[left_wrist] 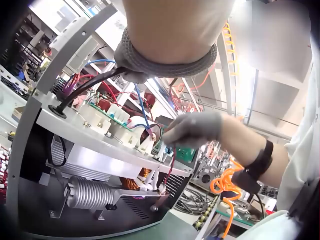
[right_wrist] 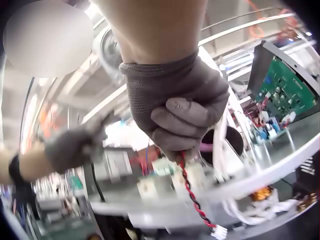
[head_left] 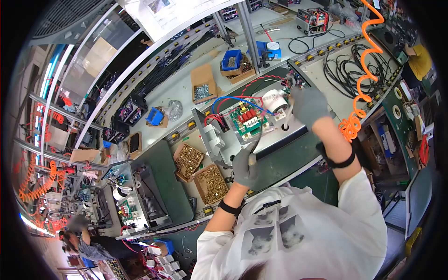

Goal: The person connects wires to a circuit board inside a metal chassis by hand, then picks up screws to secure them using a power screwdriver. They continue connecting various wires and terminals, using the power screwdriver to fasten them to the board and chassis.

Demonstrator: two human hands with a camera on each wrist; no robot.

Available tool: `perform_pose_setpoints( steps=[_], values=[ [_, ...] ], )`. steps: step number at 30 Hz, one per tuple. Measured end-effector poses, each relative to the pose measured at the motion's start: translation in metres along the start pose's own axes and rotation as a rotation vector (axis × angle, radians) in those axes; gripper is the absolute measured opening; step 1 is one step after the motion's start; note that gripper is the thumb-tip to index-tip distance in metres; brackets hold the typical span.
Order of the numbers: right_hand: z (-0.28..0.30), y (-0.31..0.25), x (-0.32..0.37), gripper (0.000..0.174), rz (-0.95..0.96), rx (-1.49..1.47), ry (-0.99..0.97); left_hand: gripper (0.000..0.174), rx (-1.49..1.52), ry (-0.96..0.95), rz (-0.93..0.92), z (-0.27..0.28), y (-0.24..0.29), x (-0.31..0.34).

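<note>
Both hands wear grey gloves above an open metal chassis (head_left: 280, 147) carrying a green circuit board (head_left: 249, 119). The right hand (right_wrist: 180, 110) has its fingers curled round a twisted red and black wire (right_wrist: 190, 192), whose white connector (right_wrist: 219, 232) dangles free below. In the head view this right hand (head_left: 310, 107) is beside the white round coil (head_left: 275, 101). At the chassis's near left edge, the left hand (head_left: 245, 168) grips a black cable (left_wrist: 90, 87) that rises from a grommet in the panel. A silver ribbed cylinder (left_wrist: 90, 194) lies inside the chassis, below the panel.
Cardboard boxes of brass parts (head_left: 211, 184) stand left of the left hand. Behind the chassis are a box of screws (head_left: 202, 88) and a blue bin (head_left: 231, 59). An orange coiled hose (head_left: 366, 77) hangs at the right. Another opened unit (head_left: 128, 205) stands at the left.
</note>
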State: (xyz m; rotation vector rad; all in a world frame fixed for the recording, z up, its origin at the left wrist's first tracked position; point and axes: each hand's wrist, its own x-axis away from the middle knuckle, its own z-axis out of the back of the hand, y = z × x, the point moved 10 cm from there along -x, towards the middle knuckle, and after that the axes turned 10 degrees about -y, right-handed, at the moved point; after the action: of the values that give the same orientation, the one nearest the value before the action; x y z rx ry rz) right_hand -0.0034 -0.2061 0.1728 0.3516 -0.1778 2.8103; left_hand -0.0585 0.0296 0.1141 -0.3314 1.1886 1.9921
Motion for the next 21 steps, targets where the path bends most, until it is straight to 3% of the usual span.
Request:
perform_pose_setpoints(
  steps=[3,5,7,8,12,14,15,17,19,21],
  values=[
    [0.064,-0.011,-0.027,0.023,0.105,-0.085,0.343,0.032,-0.007,0.027,0.030,-0.009,-0.009,0.011],
    [0.063,-0.014,-0.052,0.024,0.175,-0.060,0.445,0.029,-0.068,-0.007,0.047,-0.023,-0.003,-0.004],
    [0.051,-0.001,-0.070,0.028,0.168,-0.190,0.398,0.029,-0.275,-0.057,0.219,-0.041,-0.011,-0.024],
    [0.056,0.005,-0.048,0.037,0.218,-0.292,0.601,0.030,-0.260,0.006,0.246,-0.045,-0.020,-0.027],
    [0.011,0.021,-0.031,0.042,0.186,-0.257,0.409,0.028,-0.275,-0.140,0.233,-0.075,-0.041,-0.038],
    [-0.014,-0.015,-0.010,0.044,0.496,0.183,0.379,0.029,-0.245,-0.183,0.191,-0.074,-0.042,-0.041],
    [-0.019,-0.016,-0.003,0.044,0.493,0.188,0.376,0.030,-0.224,-0.230,0.147,-0.077,-0.040,-0.042],
    [-0.031,-0.035,0.021,0.042,0.654,0.363,0.437,0.034,-0.212,-0.220,0.114,-0.076,-0.041,-0.042],
    [-0.035,-0.031,0.019,0.036,0.672,0.298,0.479,0.029,-0.199,-0.124,0.068,-0.069,-0.039,-0.041],
    [-0.056,-0.035,0.005,0.029,0.681,0.467,0.340,0.028,-0.162,-0.061,0.039,-0.068,-0.038,-0.044]
  ],
)
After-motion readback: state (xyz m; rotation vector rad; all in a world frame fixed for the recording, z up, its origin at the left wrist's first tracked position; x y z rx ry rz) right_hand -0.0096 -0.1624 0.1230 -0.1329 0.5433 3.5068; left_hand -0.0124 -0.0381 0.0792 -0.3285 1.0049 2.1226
